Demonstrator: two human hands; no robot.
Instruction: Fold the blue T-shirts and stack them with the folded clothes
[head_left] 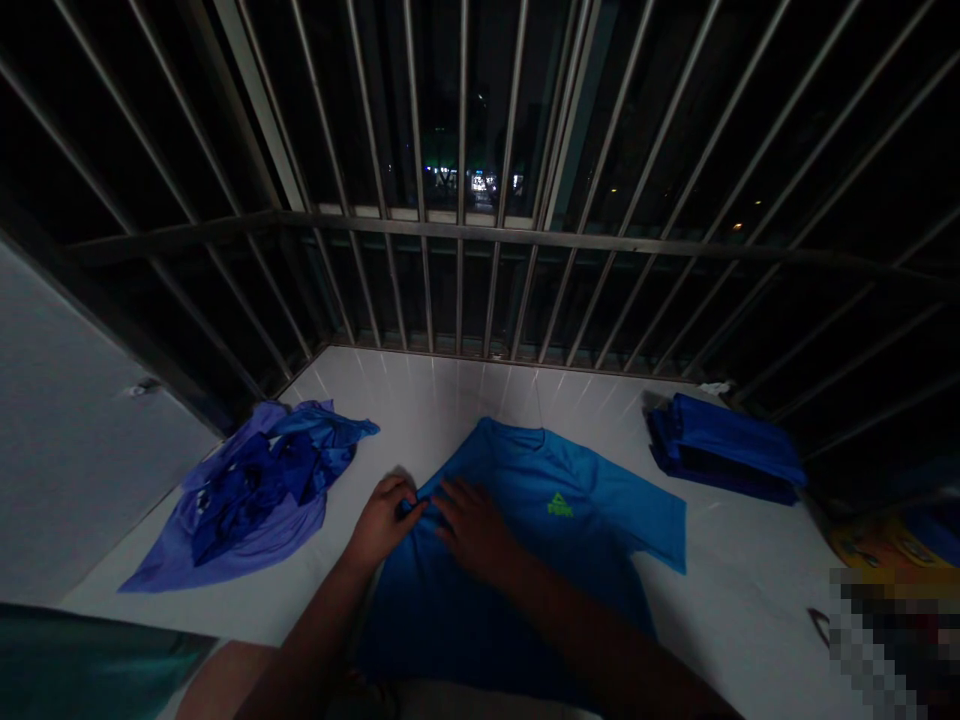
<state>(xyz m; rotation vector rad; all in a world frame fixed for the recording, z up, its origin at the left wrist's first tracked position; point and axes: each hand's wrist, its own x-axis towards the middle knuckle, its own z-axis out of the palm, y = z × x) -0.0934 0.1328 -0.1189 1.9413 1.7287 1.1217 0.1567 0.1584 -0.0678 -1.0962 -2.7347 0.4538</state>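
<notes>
pressing and pinching at a blue t-shirt [525, 560] lying flat on a white tiled ledge [450, 395], right in front of the person. shirt's long axis runs near to far, collar [510, 432] at the far end by the window bars [461, 270], hem toward the body and lost in shadow. green chest logo [559, 506] faces up, right sleeve [660, 525] sticks out right. left hand [382, 520] sits at the shirt's left edge, fingers curled in, looks like a pinch on the fabric, clenched not released. right hand [472, 525] is just beside it and further onto the shirt, fingers spread, palm down, pressing with no grip. right hand is nearer the shirt's middle. crumpled purple-blue garment [255, 490] lies left, well apart from the hands. stack of folded blue garments [720, 450] lies far right.
</notes>
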